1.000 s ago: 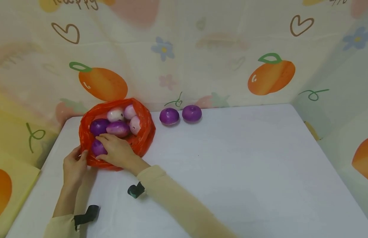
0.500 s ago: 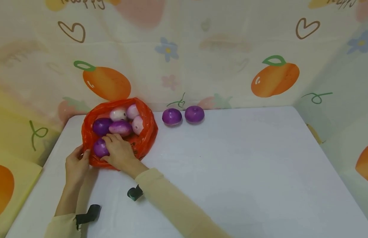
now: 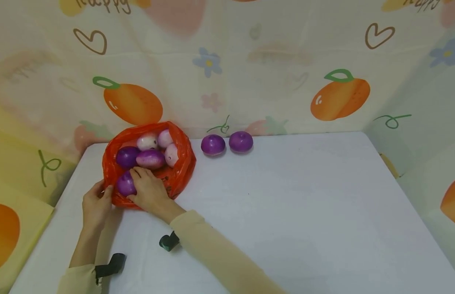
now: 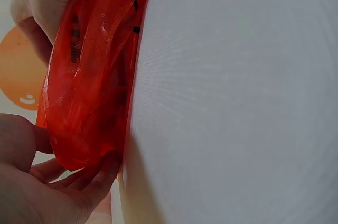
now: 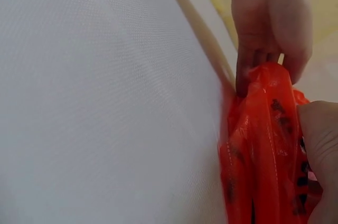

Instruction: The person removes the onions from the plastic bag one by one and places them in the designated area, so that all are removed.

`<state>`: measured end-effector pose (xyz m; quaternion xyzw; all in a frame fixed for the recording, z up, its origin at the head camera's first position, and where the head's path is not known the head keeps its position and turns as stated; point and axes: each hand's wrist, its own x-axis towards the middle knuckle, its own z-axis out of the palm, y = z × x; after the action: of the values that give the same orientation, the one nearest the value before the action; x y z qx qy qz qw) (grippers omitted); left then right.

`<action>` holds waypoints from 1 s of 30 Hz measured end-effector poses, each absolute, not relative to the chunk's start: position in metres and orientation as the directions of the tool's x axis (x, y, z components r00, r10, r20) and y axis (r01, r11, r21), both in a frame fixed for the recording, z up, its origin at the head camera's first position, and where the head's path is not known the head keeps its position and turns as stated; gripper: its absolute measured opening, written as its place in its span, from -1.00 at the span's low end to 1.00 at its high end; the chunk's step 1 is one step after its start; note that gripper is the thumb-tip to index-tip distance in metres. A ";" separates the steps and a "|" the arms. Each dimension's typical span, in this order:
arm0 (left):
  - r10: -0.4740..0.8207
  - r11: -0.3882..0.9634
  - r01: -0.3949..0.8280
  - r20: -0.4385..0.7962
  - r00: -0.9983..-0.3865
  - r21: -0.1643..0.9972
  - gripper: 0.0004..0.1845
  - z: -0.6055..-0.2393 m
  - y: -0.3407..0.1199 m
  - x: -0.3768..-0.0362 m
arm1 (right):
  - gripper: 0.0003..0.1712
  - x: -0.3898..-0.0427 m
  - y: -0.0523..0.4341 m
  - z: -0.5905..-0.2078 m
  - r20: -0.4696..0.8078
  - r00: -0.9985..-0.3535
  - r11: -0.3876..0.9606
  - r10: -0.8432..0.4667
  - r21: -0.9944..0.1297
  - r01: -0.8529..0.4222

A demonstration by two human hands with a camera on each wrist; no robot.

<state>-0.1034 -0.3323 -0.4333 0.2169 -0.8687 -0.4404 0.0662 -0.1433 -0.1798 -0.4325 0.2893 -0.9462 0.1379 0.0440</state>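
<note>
An open red plastic bag (image 3: 183, 171) lies at the table's back left and holds several purple and pale onions. My right hand (image 3: 135, 181) reaches into its near side and curls around a purple onion (image 3: 123, 184). My left hand (image 3: 103, 192) pinches the bag's near left edge. In the left wrist view, the fingers (image 4: 79, 187) hold the bag (image 4: 90, 76) from below. The right wrist view shows the bag (image 5: 259, 150) with the left hand (image 5: 269, 28) gripping its top fold and my right thumb (image 5: 319, 139) beside it.
Two purple onions (image 3: 213, 144) (image 3: 241, 141) sit on the white table (image 3: 293, 196) near the back wall, right of the bag. A cloth printed with oranges and hearts (image 3: 337, 94) walls in the back and the sides.
My right hand's fingers have curled more closely around the near purple onion in the bag. The left hand keeps its hold on the bag's edge.
</note>
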 end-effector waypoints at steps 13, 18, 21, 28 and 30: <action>-0.431 0.500 -0.306 -0.073 -0.899 0.810 -0.50 -0.434 -0.330 -0.103 | -0.11 -0.145 -0.167 -0.422 0.231 -0.781 0.741 -0.580 -0.248 -0.624; -0.445 0.503 -0.314 -0.070 -0.893 0.805 -0.50 -0.434 -0.330 -0.102 | -0.10 -0.146 -0.161 -0.412 0.245 -0.762 0.712 -0.600 -0.272 -0.648; -0.450 0.503 -0.321 -0.073 -0.890 0.803 -0.50 -0.434 -0.330 -0.101 | -0.10 -0.145 -0.157 -0.406 0.244 -0.748 0.693 -0.618 -0.280 -0.664; -0.451 0.499 -0.342 -0.099 -0.887 0.796 -0.49 -0.435 -0.331 -0.101 | -0.09 -0.147 -0.138 -0.389 0.268 -0.713 0.640 -0.648 -0.317 -0.700; -0.449 0.498 -0.345 -0.104 -0.887 0.795 -0.48 -0.434 -0.330 -0.101 | -0.10 -0.149 -0.131 -0.385 0.286 -0.709 0.625 -0.645 -0.336 -0.705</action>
<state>-0.1010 -0.3302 -0.4342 0.2301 -0.8636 -0.4448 0.0585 -0.1491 -0.1306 -0.3849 0.3755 -0.8988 0.2156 0.0691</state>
